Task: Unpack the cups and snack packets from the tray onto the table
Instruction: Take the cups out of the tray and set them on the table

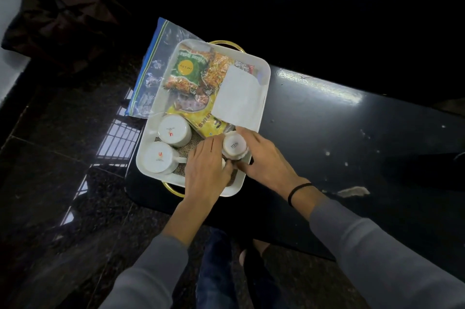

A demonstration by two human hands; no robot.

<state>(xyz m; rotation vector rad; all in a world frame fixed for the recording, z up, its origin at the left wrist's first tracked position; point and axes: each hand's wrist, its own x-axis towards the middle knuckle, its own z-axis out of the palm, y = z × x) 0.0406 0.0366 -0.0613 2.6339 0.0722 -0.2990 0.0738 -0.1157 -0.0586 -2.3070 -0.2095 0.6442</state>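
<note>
A white rectangular tray (264, 75) with gold handles sits on the left end of a dark table (327, 132). Two white cups stand upside down in it: one (173, 130) mid-left, one (157, 157) at the near-left corner. A third, smaller upturned cup (234, 146) stands at the near-right. My right hand (261, 157) wraps around its right side and my left hand (206, 165) touches its left side; the fingertips meet at its base. Snack packets fill the far half: a green one (188, 67), an orange-yellow one (216, 69), a yellow one (201, 117). White paper (236, 97) covers part of them.
A clear zip bag with a blue edge (153, 69) lies under the tray's far-left side and hangs past the table. The table stretches to the right, with a torn pale patch (352, 191) near its front edge. Dark polished floor lies to the left and below.
</note>
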